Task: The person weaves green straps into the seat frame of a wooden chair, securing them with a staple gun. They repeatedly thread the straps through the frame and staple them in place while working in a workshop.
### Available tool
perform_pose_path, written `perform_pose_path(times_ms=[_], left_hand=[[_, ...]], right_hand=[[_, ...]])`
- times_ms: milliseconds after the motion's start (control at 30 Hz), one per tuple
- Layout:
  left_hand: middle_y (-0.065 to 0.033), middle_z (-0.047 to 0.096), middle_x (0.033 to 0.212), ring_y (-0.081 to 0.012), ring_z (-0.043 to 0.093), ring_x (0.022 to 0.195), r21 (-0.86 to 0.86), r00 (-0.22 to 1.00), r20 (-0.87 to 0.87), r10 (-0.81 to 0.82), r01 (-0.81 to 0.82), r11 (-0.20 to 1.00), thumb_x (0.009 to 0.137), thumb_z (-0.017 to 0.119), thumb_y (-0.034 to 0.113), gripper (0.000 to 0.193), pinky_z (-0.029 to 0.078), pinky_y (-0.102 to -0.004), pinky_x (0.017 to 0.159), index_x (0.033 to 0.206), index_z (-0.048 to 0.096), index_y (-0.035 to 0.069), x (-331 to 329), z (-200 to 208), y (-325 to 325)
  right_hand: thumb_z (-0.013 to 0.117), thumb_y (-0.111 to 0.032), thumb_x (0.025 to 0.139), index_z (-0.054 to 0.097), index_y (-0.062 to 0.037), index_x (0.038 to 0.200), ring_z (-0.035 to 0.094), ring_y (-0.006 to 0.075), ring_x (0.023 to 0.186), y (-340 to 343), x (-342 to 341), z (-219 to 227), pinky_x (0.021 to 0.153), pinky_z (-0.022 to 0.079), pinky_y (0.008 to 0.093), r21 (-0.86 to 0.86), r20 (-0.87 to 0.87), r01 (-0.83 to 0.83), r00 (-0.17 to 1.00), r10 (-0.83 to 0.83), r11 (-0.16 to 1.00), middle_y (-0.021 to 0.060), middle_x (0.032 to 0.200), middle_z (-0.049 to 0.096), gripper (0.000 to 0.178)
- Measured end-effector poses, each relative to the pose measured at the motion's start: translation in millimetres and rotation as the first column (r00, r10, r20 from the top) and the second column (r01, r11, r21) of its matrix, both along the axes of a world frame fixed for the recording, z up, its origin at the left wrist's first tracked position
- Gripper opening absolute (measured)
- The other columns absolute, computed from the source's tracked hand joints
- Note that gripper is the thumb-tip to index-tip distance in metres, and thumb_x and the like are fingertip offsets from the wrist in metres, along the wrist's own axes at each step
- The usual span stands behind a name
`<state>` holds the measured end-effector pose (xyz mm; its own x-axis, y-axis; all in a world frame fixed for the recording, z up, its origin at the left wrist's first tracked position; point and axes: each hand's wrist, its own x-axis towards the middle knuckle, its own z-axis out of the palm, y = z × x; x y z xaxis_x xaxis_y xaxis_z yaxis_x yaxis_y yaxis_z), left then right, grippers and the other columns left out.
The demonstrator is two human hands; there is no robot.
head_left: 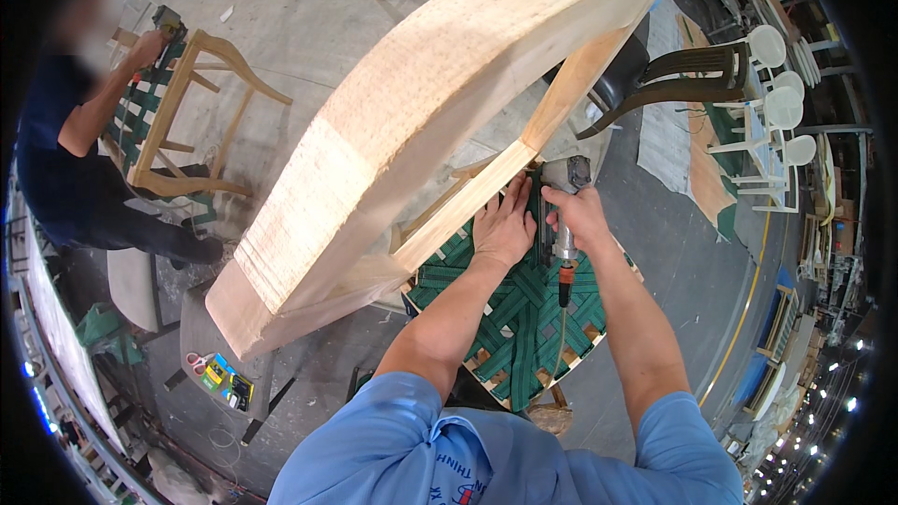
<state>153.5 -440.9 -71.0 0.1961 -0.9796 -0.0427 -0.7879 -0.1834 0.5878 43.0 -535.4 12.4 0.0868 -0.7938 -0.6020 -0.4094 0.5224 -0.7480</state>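
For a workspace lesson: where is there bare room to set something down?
Grey floor between the right forearm and yellow line; pale floor between the left chair and curved frame. Crowded: green webbing, around the left hand and tool.

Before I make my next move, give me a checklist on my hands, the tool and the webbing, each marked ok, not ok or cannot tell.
1. Right hand gripping the tool: ok, closed around it.
2. Hose connected: ok, it appears joined at the tool's lower end.
3. Left hand well clear of the tool's head: not ok, in my judgement; its fingers lie close beside it.
4. Tool's nose seated against the green webbing: cannot tell, the contact is hidden.
5. Scissors out of the way: ok, they lie off to the left.
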Motion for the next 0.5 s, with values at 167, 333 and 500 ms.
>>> perform_pose_path(times_ms=[167,333,500], left_hand=[[-0.0011,0.034,0.169,-0.0363,0.034,0.150,-0.036,1.000,-0.009,-0.005,0.005,0.999,0.096,0.057,0.031,0.068,0.021,-0.0606,0.124,0.161,0.041,0.017,-1,-1,1],[-0.0037,0.036,0.168,-0.0364,0.034,0.150,-0.071,0.999,-0.031,-0.006,0.004,0.997,0.096,0.058,0.027,0.065,0.021,-0.0594,0.124,0.159,0.045,0.016,1,-3,0],[-0.0094,0.039,0.164,-0.0371,0.037,0.148,-0.083,0.996,-0.071,0.059,-0.065,0.994,0.094,0.060,0.028,0.061,0.023,-0.0590,0.124,0.154,0.052,0.016,1,-6,-1]], right_hand=[[0.077,-0.014,0.090,0.067,0.0006,0.095,0.058,0.0146,0.049,4,3,-8,0.042,0.044,0.0314,-0.050,-0.041,0.003,0.999,-0.005,0.999,0.0053,0.073,0.066,0.018],[0.077,-0.012,0.090,0.066,0.0012,0.096,0.057,0.0138,0.048,7,6,-11,0.042,0.043,0.0316,-0.063,-0.052,0.006,0.999,-0.010,0.998,0.0049,0.070,0.065,0.019],[0.077,-0.012,0.090,0.066,0.0008,0.093,0.057,0.0139,0.048,12,10,-5,0.041,0.043,0.0314,-0.050,-0.004,0.007,1.000,-0.007,0.999,0.0047,0.070,0.064,0.017]])
